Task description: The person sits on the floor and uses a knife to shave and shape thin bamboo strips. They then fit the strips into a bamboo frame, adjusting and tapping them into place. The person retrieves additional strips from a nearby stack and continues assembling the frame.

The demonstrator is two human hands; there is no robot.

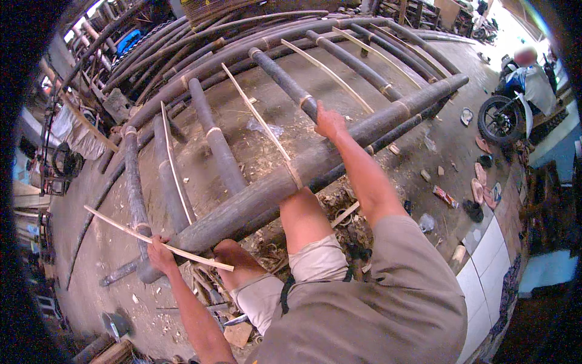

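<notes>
A large frame of dark bamboo lies before me, its thick near pole (pixel 254 197) running from lower left to upper right across my knees. Several dark crossbars join it to the far pole (pixel 233 56). My left hand (pixel 161 255) is closed at the near pole's left end, gripping a pale split bamboo strip (pixel 124 228) that lies slantwise over the corner. Farther right, my right hand (pixel 331 123) wraps round the near part of a bamboo crossbar (pixel 282 79); its fingertips are partly hidden. Other pale strips (pixel 257 115) lie between the crossbars.
Bamboo shavings (pixel 251 155) litter the floor inside the frame. More long poles (pixel 163 54) are piled at the back left. On the right are a motorbike (pixel 502 119) with a person beside it, several sandals (pixel 479 182) and white tiles (pixel 485 267). A grey cup (pixel 115 324) stands lower left.
</notes>
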